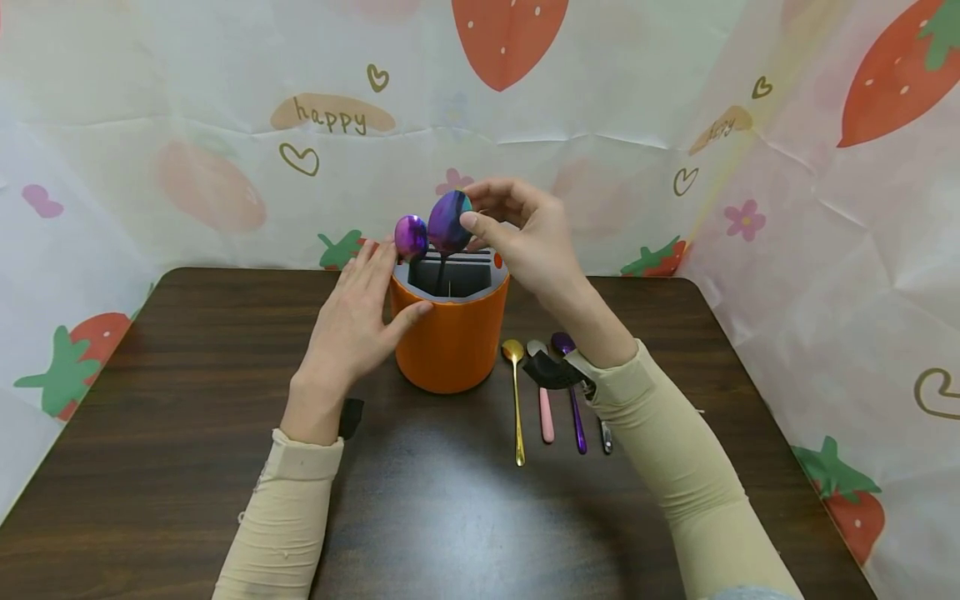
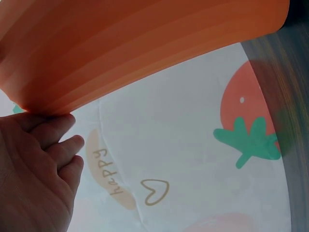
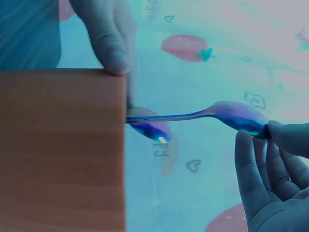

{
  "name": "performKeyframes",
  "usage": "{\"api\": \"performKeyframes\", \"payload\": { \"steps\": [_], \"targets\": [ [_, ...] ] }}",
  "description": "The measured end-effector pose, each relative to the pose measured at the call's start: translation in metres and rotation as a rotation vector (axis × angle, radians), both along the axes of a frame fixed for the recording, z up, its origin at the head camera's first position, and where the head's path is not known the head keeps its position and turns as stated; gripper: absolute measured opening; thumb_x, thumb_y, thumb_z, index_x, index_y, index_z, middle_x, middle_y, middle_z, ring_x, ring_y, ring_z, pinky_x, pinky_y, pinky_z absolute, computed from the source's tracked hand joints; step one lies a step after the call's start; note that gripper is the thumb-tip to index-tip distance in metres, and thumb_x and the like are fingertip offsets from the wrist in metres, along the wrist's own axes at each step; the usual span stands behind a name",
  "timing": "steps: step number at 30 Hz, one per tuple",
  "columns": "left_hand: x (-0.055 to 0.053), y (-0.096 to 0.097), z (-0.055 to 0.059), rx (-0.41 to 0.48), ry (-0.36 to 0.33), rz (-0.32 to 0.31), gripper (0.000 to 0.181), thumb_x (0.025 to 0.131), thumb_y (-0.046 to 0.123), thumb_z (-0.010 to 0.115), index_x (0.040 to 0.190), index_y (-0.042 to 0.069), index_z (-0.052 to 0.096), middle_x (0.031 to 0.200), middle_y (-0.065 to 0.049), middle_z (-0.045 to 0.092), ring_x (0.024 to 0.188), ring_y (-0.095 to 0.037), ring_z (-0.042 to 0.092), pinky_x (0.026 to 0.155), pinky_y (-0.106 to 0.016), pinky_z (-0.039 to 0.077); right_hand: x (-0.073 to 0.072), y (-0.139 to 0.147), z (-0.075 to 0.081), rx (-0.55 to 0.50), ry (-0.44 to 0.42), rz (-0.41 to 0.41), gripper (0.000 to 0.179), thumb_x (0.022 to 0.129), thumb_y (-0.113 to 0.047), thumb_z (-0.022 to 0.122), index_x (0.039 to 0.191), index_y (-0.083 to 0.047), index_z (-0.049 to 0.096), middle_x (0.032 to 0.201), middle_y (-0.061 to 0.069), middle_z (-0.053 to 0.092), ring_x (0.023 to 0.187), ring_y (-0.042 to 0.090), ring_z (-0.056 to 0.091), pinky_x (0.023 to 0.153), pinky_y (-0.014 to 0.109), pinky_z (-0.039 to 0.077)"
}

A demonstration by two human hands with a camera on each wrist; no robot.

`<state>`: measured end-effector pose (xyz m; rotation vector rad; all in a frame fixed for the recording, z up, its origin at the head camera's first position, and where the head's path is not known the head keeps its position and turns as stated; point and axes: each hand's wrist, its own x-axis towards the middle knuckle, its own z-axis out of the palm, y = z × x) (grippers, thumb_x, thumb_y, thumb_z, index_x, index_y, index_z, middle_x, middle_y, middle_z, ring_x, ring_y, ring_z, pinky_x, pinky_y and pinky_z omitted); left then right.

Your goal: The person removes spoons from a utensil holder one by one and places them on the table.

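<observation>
An orange cylindrical holder (image 1: 450, 350) with a grey inner rim stands on the table. My left hand (image 1: 352, 312) rests against its left side, fingers straight and thumb along the rim; the left wrist view shows fingertips (image 2: 63, 126) touching the orange wall. At the upper right, my right hand (image 1: 534, 242) pinches the bowl of a shiny purple-blue spoon (image 1: 448, 221) between thumb and fingers. That spoon's handle (image 3: 169, 117) points down into the holder, where its lower end is hidden. Beside it a smaller purple spoon (image 1: 410, 237) sticks up, bowl uppermost, near my left fingertips.
Right of the holder lie a gold spoon (image 1: 517, 392), a pink-handled spoon (image 1: 547, 417), a purple spoon (image 1: 577, 421) and a silver handle (image 1: 606, 437), partly covered by my right sleeve and a black strap (image 1: 551, 371). A strawberry-print cloth (image 1: 600, 100) hangs behind the dark wooden table (image 1: 187, 400).
</observation>
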<state>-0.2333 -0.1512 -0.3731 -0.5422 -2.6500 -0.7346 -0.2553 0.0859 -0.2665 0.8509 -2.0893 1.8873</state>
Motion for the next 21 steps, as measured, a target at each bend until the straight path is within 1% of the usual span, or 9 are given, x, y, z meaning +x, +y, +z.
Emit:
{"api": "performKeyframes", "payload": {
  "steps": [5, 8, 13, 16, 21],
  "targets": [
    [0.0, 0.0, 0.0, -0.003, -0.004, 0.002, 0.095, 0.1, 0.067, 0.052, 0.168, 0.011, 0.016, 0.172, -0.013, 0.023, 0.161, -0.026, 0.008, 0.13, -0.046, 0.007, 0.005, 0.007, 0.008, -0.08, 0.0, 0.0, 0.022, 0.095, 0.004, 0.073, 0.117, 0.006, 0.069, 0.1, 0.012, 0.072, 0.087, 0.027, 0.069, 0.075, 0.037, 0.064],
    [0.0, 0.0, 0.0, -0.006, -0.007, 0.004, 0.095, 0.1, 0.067, 0.051, 0.168, 0.011, 0.016, 0.172, -0.013, 0.024, 0.161, -0.026, 0.008, 0.13, -0.047, 0.007, 0.008, 0.011, 0.012, -0.125, 0.026, -0.003, 0.023, 0.094, 0.006, 0.072, 0.117, 0.008, 0.068, 0.099, 0.01, 0.072, 0.086, 0.026, 0.069, 0.075, 0.036, 0.064],
    [0.0, 0.0, 0.0, -0.009, -0.006, 0.004, 0.095, 0.1, 0.068, 0.05, 0.168, 0.01, 0.017, 0.171, -0.014, 0.024, 0.161, -0.027, 0.008, 0.13, -0.049, 0.009, 0.013, 0.021, 0.021, -0.196, 0.092, -0.013, 0.022, 0.093, 0.01, 0.071, 0.115, 0.009, 0.069, 0.097, 0.009, 0.073, 0.083, 0.025, 0.07, 0.072, 0.036, 0.064],
    [0.0, 0.001, 0.0, -0.012, -0.006, 0.007, 0.095, 0.1, 0.068, 0.05, 0.168, 0.009, 0.017, 0.171, -0.014, 0.024, 0.161, -0.027, 0.009, 0.13, -0.049, 0.009, 0.016, 0.027, 0.025, -0.236, 0.121, -0.02, 0.022, 0.092, 0.011, 0.071, 0.114, 0.008, 0.07, 0.097, 0.009, 0.073, 0.081, 0.024, 0.07, 0.071, 0.036, 0.064],
    [0.0, 0.001, -0.001, -0.012, -0.003, 0.01, 0.095, 0.1, 0.068, 0.05, 0.168, 0.01, 0.017, 0.172, -0.012, 0.023, 0.161, -0.028, 0.01, 0.13, -0.047, 0.008, 0.019, 0.04, 0.031, -0.289, 0.149, -0.04, 0.022, 0.093, 0.012, 0.07, 0.112, 0.003, 0.072, 0.098, 0.009, 0.073, 0.08, 0.023, 0.07, 0.071, 0.035, 0.064]
  ]
}}
